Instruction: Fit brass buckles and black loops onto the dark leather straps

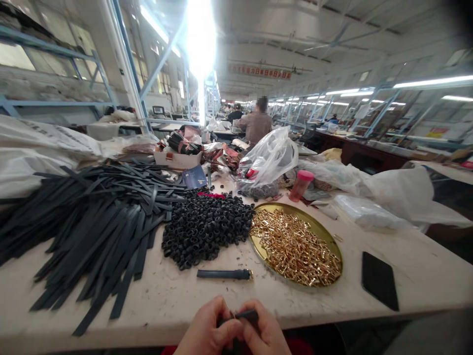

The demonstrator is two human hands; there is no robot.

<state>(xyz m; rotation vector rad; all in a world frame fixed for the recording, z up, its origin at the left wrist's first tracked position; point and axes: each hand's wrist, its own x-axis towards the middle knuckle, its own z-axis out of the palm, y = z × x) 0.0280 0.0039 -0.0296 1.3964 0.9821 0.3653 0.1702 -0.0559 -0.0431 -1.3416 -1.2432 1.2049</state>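
At the table's front edge my left hand (210, 328) and my right hand (260, 328) are pressed close together, both closed on a dark strap (248, 315). Fingers cover most of this strap, and whether a buckle is on it I cannot make out. Just beyond the hands lies a finished-looking black strap (223, 274) with a gold buckle at its right end. Behind it rises a heap of small black loops (207, 227). A round gold tray (259, 252) to the right holds many gold buckles (295, 246). Long black straps (107, 236) are piled on the left.
A black phone-like slab (380, 280) lies at the right. Farther back stand a pink-lidded jar (301, 186), a clear plastic bag (273, 158), a white box (177, 160) and a dark blue booklet (194, 177). A person (258, 123) sits beyond the table.
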